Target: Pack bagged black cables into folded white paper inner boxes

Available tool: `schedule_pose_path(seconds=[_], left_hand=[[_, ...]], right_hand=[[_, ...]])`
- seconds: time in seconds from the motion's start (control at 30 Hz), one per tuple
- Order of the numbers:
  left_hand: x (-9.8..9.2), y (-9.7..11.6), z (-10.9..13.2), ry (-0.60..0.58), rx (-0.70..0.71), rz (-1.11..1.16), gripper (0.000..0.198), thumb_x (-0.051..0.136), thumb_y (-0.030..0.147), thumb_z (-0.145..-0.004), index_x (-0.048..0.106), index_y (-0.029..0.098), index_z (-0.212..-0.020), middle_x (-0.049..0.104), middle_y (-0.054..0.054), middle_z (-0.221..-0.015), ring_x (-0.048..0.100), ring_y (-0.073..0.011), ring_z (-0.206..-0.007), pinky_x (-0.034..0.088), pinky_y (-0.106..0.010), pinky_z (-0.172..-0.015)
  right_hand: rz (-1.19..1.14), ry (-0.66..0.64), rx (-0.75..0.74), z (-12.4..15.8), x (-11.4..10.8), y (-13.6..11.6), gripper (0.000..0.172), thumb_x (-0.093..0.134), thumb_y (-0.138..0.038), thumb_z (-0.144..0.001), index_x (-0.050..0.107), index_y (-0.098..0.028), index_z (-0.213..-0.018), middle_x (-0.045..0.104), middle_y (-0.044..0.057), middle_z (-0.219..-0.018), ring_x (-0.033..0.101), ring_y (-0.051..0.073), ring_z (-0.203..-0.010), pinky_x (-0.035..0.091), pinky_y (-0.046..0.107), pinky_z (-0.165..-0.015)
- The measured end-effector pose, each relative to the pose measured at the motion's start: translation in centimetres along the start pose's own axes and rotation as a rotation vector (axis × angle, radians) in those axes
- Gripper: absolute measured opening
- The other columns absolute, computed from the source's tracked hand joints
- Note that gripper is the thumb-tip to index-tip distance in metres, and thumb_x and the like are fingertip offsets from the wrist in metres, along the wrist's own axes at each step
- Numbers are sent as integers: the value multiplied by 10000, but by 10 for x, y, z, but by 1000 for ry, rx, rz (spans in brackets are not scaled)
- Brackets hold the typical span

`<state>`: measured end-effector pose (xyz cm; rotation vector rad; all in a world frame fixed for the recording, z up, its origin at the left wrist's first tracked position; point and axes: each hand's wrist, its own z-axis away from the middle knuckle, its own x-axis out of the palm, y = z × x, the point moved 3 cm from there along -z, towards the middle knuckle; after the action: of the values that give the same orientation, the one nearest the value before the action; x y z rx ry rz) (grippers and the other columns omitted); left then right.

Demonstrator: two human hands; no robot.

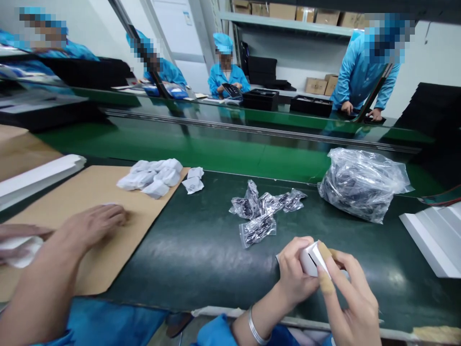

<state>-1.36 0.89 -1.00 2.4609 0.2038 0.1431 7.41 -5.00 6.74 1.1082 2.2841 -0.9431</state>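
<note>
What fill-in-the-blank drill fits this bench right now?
1. The left hand and right hand hold a small ____ box.
2. The big bag lies to the ____ of the small bags.
3. A co-worker's hand rests on brown ____.
Missing words: white; right; cardboard.

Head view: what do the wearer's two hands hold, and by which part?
A small white box: the left hand wraps its left end, and the right hand pinches its right edge.
</note>
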Motion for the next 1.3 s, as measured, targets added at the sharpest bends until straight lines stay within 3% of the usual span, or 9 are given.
schedule_pose_path(seconds=[0.43,0.63,0.77,0.9,1.0,1.1,1.17,1.23,1.3], left_hand=[[-7,12,-5,-38,-42,-66,334,508,357,-955,465,210,-1252,674,-68,-954,680,-161,-703,590,-280,-609],[-2,9,-2,11,55,-96,281,460,281,-983,498,235,-1257,707,-43,-950,707,-165,-741,604,-268,-628],[-3,5,1,37,-2,-95,254,398,302,-1011,527,232,-1218,703,-18,-896,681,-134,-634,560,-222,-518],[-7,3,-6,-150,101,-125,523,644,331,-894,377,216,-1329,679,-88,-1064,721,-198,-874,615,-324,-706],[-18,-8,-9,-220,139,-107,565,686,294,-852,361,216,-1308,627,-150,-1219,660,-266,-1113,584,-455,-876],[-34,-24,-7,-77,33,-87,448,613,194,-875,398,198,-1267,619,-139,-1185,661,-240,-1088,589,-381,-803],[-39,-31,-4,-18,-36,-63,387,585,168,-884,427,192,-1236,619,-126,-1152,666,-222,-1058,584,-333,-762],[-38,-33,-1,-23,-78,-38,360,578,170,-889,438,195,-1220,615,-121,-1151,667,-213,-1044,585,-312,-739],[-36,-32,1,-46,-101,-32,346,575,176,-895,444,200,-1214,612,-119,-1150,665,-209,-1034,586,-298,-715]], right_hand=[[521,1,-298,10,2,-14,231,628,-229,-879,677,-126,-1080,726,128,-984,668,207,-828,509,318,-720],[858,-45,-218,2,6,-29,258,617,-290,-900,681,-96,-1058,712,152,-937,620,201,-735,493,345,-686],[736,-33,-181,-3,10,-27,305,572,-267,-915,662,-76,-1135,689,183,-977,633,223,-754,515,357,-662],[118,-196,89,-13,-1,17,344,432,-229,-965,598,-208,-1266,680,56,-991,663,132,-787,546,227,-661],[-109,-141,293,-10,-43,75,255,487,-297,-963,636,-208,-1149,687,54,-1087,688,148,-899,571,222,-711],[36,136,340,7,-115,143,279,527,-318,-938,591,-212,-1187,675,42,-1069,683,118,-664,532,208,-590],[232,290,278,23,-157,183,310,510,-331,-918,578,-211,-1195,642,60,-1139,703,214,-895,515,270,-687],[347,343,278,43,-179,218,270,472,-337,-917,628,-185,-1075,606,104,-1214,633,293,-1099,489,340,-782],[456,317,301,64,-177,244,248,463,-324,-910,658,-177,-868,633,129,-1144,609,313,-1122,464,417,-862]])
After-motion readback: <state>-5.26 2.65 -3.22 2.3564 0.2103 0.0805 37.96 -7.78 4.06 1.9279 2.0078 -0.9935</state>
